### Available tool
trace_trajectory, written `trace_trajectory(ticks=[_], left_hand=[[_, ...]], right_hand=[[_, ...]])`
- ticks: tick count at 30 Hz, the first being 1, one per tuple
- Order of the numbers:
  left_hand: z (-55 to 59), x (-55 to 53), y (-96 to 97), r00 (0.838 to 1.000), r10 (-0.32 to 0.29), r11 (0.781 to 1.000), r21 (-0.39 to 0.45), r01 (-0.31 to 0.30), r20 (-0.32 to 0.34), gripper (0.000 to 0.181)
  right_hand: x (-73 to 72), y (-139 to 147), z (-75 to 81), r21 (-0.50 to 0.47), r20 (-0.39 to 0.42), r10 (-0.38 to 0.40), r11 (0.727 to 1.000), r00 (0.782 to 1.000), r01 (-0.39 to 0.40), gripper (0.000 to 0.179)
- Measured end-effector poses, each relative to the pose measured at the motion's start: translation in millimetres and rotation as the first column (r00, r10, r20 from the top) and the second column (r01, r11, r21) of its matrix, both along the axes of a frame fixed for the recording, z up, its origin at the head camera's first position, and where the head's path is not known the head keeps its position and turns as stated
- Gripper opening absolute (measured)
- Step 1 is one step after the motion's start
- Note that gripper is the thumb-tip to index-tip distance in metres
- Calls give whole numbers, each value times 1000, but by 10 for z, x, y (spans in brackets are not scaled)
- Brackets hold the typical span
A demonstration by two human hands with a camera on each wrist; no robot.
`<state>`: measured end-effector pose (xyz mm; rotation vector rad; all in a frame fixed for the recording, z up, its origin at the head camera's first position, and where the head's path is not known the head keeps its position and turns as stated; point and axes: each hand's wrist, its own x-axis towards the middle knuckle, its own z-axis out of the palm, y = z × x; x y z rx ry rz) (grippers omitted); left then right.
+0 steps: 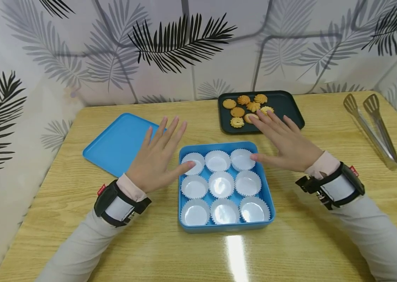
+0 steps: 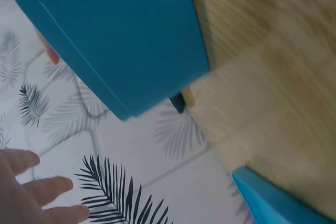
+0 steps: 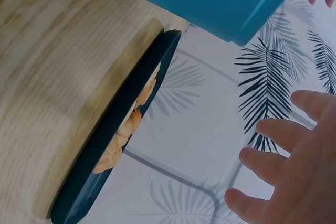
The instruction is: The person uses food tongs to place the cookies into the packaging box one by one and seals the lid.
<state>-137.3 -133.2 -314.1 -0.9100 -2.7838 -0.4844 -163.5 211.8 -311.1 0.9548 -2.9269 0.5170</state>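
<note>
A blue square box (image 1: 226,227) stands on the table, lined with several white paper baking cups (image 1: 221,184) in rows. Over its left side my left hand (image 1: 159,160) is held with fingers spread, thumb overlapping a cup in the head view. My right hand (image 1: 284,143), fingers straight and apart, hovers at the box's right side, its fingertips overlapping the dark tray (image 1: 291,111) behind. Assorted cookies (image 1: 253,106) lie on that tray's left part. Neither hand holds anything. In the wrist views the box's outer wall (image 2: 131,40) shows beside the fingers (image 3: 283,132).
To the left, a flat blue lid-like tray (image 1: 121,141) lies at an angle, partly behind my left hand. Metal tongs (image 1: 374,129) rest at the far right with their ends spread. A leaf-patterned cloth (image 1: 170,78) hangs behind the wooden table (image 1: 156,250).
</note>
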Motion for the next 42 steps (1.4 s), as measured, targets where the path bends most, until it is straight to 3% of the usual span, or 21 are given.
trace_trajectory(ticks=[2,4,5,7,11,14,19,21,22,26,30,34,38,42], left_hand=[[7,24,28,997,-5,993,120,-4,77,86],[6,63,62,983,-22,961,274,-29,181,75],[1,86,81,972,-38,933,357,-50,234,71],[-8,145,121,932,-77,856,503,-120,353,69],[-64,252,189,830,-154,685,663,-301,536,73],[-130,321,223,743,-165,592,668,-451,648,75],[-250,450,252,576,-202,504,589,-632,792,77],[-292,498,257,529,-234,481,570,-666,815,77],[-308,522,258,515,-250,469,568,-676,820,77],[-363,600,258,491,-280,435,565,-701,825,75],[-408,652,276,475,-272,427,547,-720,837,73],[-440,691,303,481,-249,439,541,-717,840,70],[-461,719,327,505,-252,431,563,-705,825,69],[-471,750,352,517,-256,428,576,-697,817,68]], right_hand=[[-2,31,29,-17,5,-10,1000,1000,10,89],[-7,73,62,-33,17,-25,999,1000,25,89],[-11,97,79,-39,22,-34,999,999,35,88],[-24,154,113,-47,32,-51,998,998,53,88],[-60,310,183,-71,30,-80,994,996,82,87],[-97,462,232,-119,11,-115,986,993,115,86],[-150,792,292,-229,1,-256,941,967,249,85],[-178,952,309,-230,5,-340,915,941,332,84],[-200,1039,316,-217,10,-385,900,923,378,84],[-321,1394,318,-144,47,-523,840,851,524,85],[-393,1703,297,-68,82,-605,789,792,610,86],[-443,1952,263,29,107,-663,747,741,664,91],[-531,2156,184,131,156,-713,701,684,701,99],[-598,2312,60,256,215,-744,669,633,698,111]])
